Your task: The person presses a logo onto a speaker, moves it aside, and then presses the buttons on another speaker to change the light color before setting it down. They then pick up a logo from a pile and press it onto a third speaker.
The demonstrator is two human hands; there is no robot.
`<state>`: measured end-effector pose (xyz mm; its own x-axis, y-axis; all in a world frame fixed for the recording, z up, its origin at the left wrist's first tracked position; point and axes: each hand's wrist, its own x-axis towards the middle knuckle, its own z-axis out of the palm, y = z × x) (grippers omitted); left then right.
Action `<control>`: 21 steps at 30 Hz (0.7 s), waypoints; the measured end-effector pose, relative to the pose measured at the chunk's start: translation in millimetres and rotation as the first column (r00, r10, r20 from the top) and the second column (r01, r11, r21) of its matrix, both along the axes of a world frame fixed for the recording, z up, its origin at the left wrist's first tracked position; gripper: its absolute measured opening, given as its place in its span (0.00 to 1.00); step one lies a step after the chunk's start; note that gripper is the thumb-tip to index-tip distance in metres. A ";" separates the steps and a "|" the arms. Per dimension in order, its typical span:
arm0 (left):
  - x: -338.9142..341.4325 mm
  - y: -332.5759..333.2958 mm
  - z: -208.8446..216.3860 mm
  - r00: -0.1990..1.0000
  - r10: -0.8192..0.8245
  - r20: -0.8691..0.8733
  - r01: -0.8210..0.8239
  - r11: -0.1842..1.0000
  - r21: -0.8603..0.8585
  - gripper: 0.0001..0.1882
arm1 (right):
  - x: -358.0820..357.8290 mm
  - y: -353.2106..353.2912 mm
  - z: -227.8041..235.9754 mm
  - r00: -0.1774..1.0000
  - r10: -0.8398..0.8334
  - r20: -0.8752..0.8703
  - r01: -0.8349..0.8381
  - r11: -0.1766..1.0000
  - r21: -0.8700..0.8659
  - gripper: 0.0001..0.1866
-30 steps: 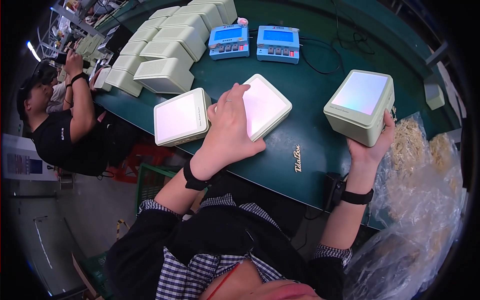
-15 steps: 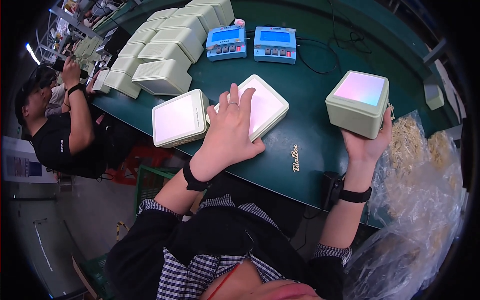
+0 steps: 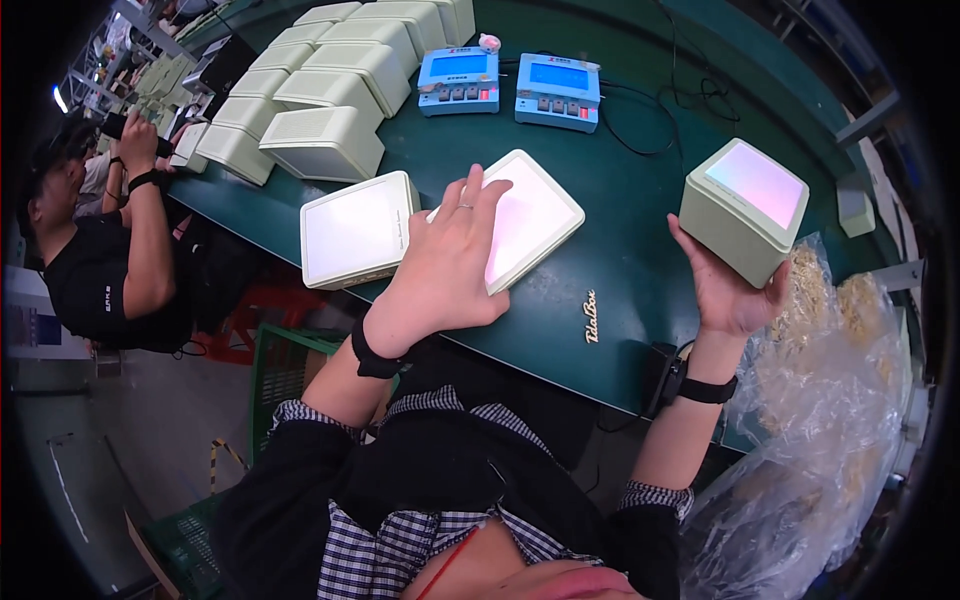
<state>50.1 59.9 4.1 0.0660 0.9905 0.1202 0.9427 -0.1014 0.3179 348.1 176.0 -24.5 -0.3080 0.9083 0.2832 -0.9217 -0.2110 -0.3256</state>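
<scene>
My right hand holds up a pale green, boxy device with a glowing pink-blue screen. The thumb and fingers cup it from below, clear of the table's right part. My left hand spans a second device of the same kind, lying screen up on the table. Its fingers reach over the far-left edge and its thumb is by the near corner; some fingertips are hidden. Just left of it, a third device shows a white lit screen. A small cut-out lettering piece lies on the table between my hands.
Several matching devices stand in rows at the far left. Two blue control boxes with displays and cables sit at the back. Clear plastic bags with pale shredded filler bulge at the right. A co-worker in black is at the left.
The device in my right hand has shifted right and turned, and its screen now faces more to the right. My left hand stays on the middle device.
</scene>
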 end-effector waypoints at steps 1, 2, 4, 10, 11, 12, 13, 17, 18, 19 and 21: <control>-1.7 -0.6 -0.3 1.000 0.000 0.008 0.000 1.000 0.005 0.54 | 2.0 -0.4 1.1 0.999 -0.016 0.041 0.016 1.000 -0.002 0.41; -3.0 -2.4 -1.8 1.000 -0.005 0.025 0.005 1.000 0.007 0.54 | 4.4 -0.8 3.3 0.996 -0.032 0.082 0.032 0.999 -0.001 0.40; -4.9 -4.5 -4.2 0.998 -0.013 0.057 0.012 1.000 0.016 0.54 | 10.0 4.5 16.5 0.991 -0.046 0.127 0.045 0.999 0.012 0.40; -3.8 -3.9 -6.9 1.000 -0.012 0.021 0.010 0.998 0.064 0.52 | 34.4 45.1 105.8 0.798 -0.225 0.559 0.343 0.932 -0.115 0.36; -3.5 -4.0 -5.4 1.000 -0.016 0.012 0.015 0.998 0.058 0.52 | 40.3 59.7 111.7 0.792 -0.233 0.564 0.351 0.930 -0.109 0.36; -3.3 -4.4 -4.7 1.000 -0.020 0.003 0.020 0.998 0.053 0.51 | 45.7 78.7 117.1 0.751 -0.228 0.620 0.356 0.930 -0.089 0.35; -1.4 -2.8 -1.7 0.999 -0.047 0.016 0.046 0.997 0.067 0.51 | 56.8 94.9 129.5 0.697 -0.244 0.675 0.380 0.923 -0.059 0.35; -5.9 -1.8 -7.6 0.997 -0.051 0.064 0.046 0.995 0.087 0.51 | 76.3 182.0 111.6 0.444 -0.313 0.840 0.548 0.836 0.022 0.31; -6.0 -2.3 -6.0 0.997 -0.049 0.053 0.045 0.997 0.069 0.51 | 81.8 202.7 101.9 0.444 -0.288 0.848 0.571 0.821 -0.021 0.30; -5.7 -3.9 -2.1 0.998 -0.045 0.040 0.043 0.998 0.056 0.50 | 89.9 221.1 92.5 0.449 -0.264 0.854 0.591 0.805 -0.061 0.29; -4.1 -2.3 0.9 0.998 -0.055 0.031 0.053 0.997 0.056 0.50 | 107.1 253.2 65.5 0.505 -0.251 0.826 0.598 0.791 -0.125 0.28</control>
<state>45.9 57.7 4.9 0.1142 0.9775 0.1775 0.9247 -0.1699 0.3408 455.1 429.2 41.0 0.2118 0.9539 -0.2126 -0.3887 -0.1174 -0.9139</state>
